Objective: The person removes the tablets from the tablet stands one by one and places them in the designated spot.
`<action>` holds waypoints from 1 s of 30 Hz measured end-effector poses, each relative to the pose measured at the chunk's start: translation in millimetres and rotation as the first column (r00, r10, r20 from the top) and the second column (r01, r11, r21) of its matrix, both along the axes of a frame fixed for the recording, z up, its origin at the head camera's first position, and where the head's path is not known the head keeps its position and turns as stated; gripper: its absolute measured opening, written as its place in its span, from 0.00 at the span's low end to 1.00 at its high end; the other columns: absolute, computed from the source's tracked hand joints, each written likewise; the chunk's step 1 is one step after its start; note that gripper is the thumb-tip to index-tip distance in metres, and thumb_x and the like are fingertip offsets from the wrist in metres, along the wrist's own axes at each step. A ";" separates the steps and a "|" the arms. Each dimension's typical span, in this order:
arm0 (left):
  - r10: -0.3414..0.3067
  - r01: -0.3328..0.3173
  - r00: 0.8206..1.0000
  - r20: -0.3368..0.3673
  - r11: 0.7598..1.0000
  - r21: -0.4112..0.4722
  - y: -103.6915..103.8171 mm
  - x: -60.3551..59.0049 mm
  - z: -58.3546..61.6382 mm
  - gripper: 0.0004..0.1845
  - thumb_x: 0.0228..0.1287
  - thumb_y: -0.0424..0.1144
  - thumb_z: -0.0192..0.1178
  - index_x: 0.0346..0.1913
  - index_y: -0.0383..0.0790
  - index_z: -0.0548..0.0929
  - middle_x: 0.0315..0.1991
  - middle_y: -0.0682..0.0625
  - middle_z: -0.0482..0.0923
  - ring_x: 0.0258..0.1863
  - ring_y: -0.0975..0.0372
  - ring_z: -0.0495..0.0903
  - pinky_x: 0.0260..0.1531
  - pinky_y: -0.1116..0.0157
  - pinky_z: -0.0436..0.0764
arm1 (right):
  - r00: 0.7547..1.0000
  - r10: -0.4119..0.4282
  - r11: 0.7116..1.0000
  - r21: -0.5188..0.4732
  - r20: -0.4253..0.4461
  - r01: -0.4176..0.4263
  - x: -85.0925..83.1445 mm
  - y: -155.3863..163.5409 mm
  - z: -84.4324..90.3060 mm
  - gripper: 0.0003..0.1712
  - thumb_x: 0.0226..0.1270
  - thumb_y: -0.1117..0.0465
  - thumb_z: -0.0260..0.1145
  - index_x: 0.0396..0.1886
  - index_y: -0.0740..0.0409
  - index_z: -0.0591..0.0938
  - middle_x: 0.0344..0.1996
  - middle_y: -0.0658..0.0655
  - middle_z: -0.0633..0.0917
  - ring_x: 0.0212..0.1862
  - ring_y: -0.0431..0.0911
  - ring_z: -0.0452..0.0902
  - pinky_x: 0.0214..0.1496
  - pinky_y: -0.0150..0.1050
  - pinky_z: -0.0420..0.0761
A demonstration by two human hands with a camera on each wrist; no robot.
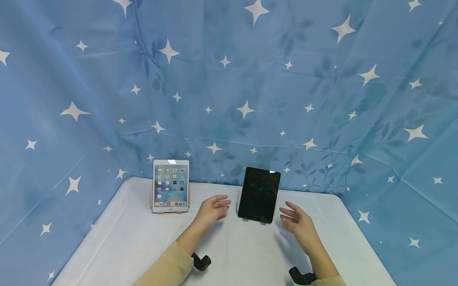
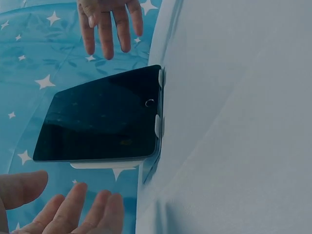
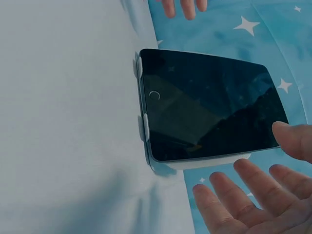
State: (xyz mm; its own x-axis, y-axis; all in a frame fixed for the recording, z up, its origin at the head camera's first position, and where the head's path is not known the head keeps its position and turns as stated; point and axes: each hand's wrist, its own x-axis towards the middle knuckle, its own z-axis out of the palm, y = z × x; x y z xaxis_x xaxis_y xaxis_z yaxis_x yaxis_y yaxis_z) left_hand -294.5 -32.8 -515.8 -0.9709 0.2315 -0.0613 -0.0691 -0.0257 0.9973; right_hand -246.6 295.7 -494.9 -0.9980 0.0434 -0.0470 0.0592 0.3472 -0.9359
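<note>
The whole setup is seen from above and behind in the head view, faced forward and down, fairly far back: table filling the lower frame, curtain behind. The left wrist view is shot close from the left, rotated sideways, so the dark tablet sits centre-left. Same tablet is caught up close from the right in the right wrist view, centre-right. The tablet is shared by all three.

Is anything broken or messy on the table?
Nothing looks broken or spilled. The black tablet stands upright on its stand with a dark screen, while the white tablet beside it is lit. The left hand and right hand hover open on either side of the black tablet, touching nothing.
</note>
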 end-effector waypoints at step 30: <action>-0.071 0.065 0.996 0.048 0.992 0.110 16.0 -50.5 23.6 0.25 0.81 0.29 0.56 0.76 0.34 0.73 0.74 0.37 0.77 0.77 0.41 0.74 0.69 0.48 0.84 | 0.999 -0.022 0.998 -0.063 0.032 0.024 -33.6 6.6 16.0 0.36 0.84 0.66 0.60 0.86 0.57 0.61 0.77 0.67 0.75 0.77 0.61 0.74 0.64 0.40 0.89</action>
State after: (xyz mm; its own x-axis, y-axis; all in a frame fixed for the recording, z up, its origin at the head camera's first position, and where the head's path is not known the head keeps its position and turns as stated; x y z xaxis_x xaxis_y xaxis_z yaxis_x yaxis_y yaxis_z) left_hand -344.9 -16.8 -492.2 -0.9489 0.3046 -0.0822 -0.1259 -0.1268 0.9839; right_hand -280.3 302.3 -479.0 -0.9947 0.0626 -0.0820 0.0965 0.2856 -0.9535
